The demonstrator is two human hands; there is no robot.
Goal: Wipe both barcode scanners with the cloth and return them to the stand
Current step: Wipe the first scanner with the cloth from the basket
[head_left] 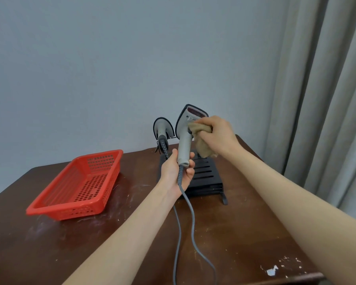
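Note:
My left hand [176, 171] grips the handle of a grey barcode scanner [185, 130], holding it upright above the black slotted stand [206, 173]. Its grey cable [190, 219] hangs down over the table toward me. My right hand [218, 134] is shut on a tan cloth [201, 145] and presses it against the scanner's head, just below the red window. A second grey scanner [162, 129] with a black coiled cable sits on the stand's left side, behind my left hand.
A red perforated plastic basket [78, 184] stands on the left of the dark brown wooden table [245, 233]. A grey wall lies behind and a grey curtain [327, 99] hangs at the right. The table's near right corner has chipped paint.

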